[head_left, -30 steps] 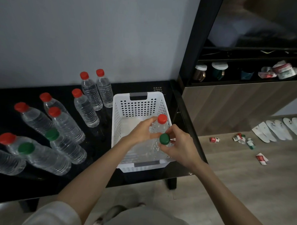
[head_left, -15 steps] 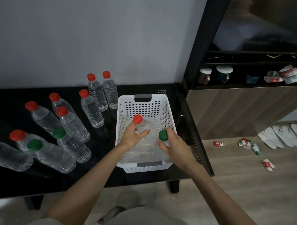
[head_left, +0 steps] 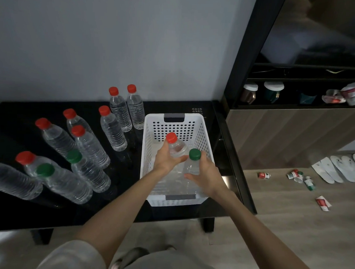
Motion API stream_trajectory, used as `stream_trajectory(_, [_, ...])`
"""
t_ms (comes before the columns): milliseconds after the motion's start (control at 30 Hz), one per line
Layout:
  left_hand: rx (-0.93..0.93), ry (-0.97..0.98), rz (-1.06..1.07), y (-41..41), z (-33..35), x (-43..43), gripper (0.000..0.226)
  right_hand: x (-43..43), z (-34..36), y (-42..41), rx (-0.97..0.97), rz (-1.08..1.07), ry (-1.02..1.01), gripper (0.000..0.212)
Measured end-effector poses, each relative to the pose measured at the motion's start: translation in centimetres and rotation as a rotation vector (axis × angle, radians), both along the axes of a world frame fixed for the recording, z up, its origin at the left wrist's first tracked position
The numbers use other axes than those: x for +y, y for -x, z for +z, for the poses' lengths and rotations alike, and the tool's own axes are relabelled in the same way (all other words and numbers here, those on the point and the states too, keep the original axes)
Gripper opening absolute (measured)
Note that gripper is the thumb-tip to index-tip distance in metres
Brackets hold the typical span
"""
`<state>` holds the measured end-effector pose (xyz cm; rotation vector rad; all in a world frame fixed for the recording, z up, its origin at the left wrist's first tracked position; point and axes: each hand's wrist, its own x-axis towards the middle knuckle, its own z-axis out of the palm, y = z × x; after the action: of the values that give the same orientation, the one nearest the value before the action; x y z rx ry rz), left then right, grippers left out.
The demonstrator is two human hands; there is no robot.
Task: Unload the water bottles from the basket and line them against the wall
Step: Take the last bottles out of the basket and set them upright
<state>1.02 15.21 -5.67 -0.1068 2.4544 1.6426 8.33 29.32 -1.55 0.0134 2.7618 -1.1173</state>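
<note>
Black table (head_left: pixel 22 112) pushed up to a grey wall (head_left: pixel 115 41), with a dark shelf unit (head_left: pixel 294 94) to the right and small packets (head_left: pixel 263 175) scattered on the wood floor. At the right end of the table, a white perforated basket (head_left: pixel 146 153); to its left, a loose cluster of standing bottles (head_left: pixel 116 128), red and green caps mixed, only the far few near the wall.

Since a second ago: caps drawn apart, no longer almost stacked one over the other. Bottles now side by side, one per hand, lifted slightly but with their lower bodies still inside the basket walls. Probably the last two of the load, though clear plastic on the basket floor is hard to read.

Left hand (head_left: pixel 167 160) wrapped round the red-capped bottle (head_left: pixel 177 147) just under its shoulder, thumb across the near face. Right hand (head_left: pixel 207 175) curled round the green-capped bottle (head_left: pixel 191 167) at mid-body, thumb on its near side.

Red-capped bottle: long axis tilted, cap up and leaning toward the far wall, base down toward the near end of the basket. Green-capped bottle: closer to upright, cap pointing up at the camera, just right of the other and perhaps touching it at the shoulder. Lens spread makes exact tilt uncertain.
</note>
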Motion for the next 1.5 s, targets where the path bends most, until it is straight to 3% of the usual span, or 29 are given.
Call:
stream_trajectory(333, [0.203,0.029,0.037,-1.8,3.3,-1.2,0.068,0.9,0.6,-0.4,0.051,-0.08,0.08,0.063])
stream_trajectory(533, [0.378,0.085,0.094,-2.9,8.1,-3.8,0.072,0.3,5.2,-1.0,0.21,-0.096,0.12,0.049])
stream_trajectory(733, [0.552,0.01,0.171,-4.7,14.4,-7.2,0.059,-2.6,10.2,-1.2,0.406,-0.077,0.025,0.053])
stream_trajectory(867, [0.621,0.039,0.208,-5.6,17.5,-11.1,0.061,-5.7,12.7,-1.2,0.494,-0.053,0.097,0.052])
stream_trajectory(1167, [0.614,0.094,0.21,-8.5,17.9,-20.0,0.068,-14.9,13.0,-1.2,0.509,0.04,0.165,0.044])
stream_trajectory(1500, [0.424,0.17,0.154,-9.4,12.5,-22.6,0.064,-18.5,7.6,2.5,0.356,0.078,0.061,0.046])
